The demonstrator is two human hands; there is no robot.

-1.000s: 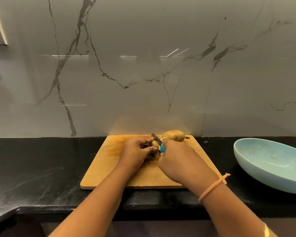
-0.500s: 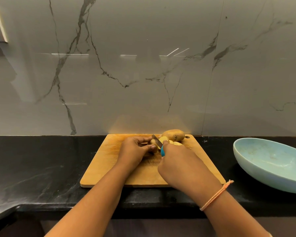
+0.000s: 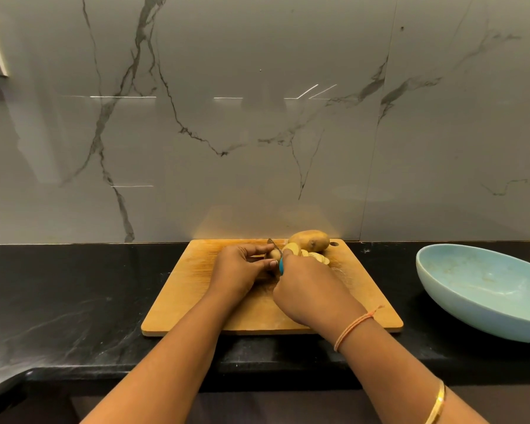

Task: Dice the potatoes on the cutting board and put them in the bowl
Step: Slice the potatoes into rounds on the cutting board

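While a potato piece [image 3: 274,254] is pinched by the curled left hand [image 3: 242,267] on the cutting board [image 3: 196,301], the blue-handled knife [image 3: 281,266] is gripped in the right hand [image 3: 309,289], blade against the piece. More slices [image 3: 318,257] are seen fanned right of the blade than a second earlier; the whole potato [image 3: 309,240] is unmoved at the far edge, the bowl [image 3: 484,289] well to the right.

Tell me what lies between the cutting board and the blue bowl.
Only bare black countertop; nothing sits between the cutting board and the bowl, as the head view shows.
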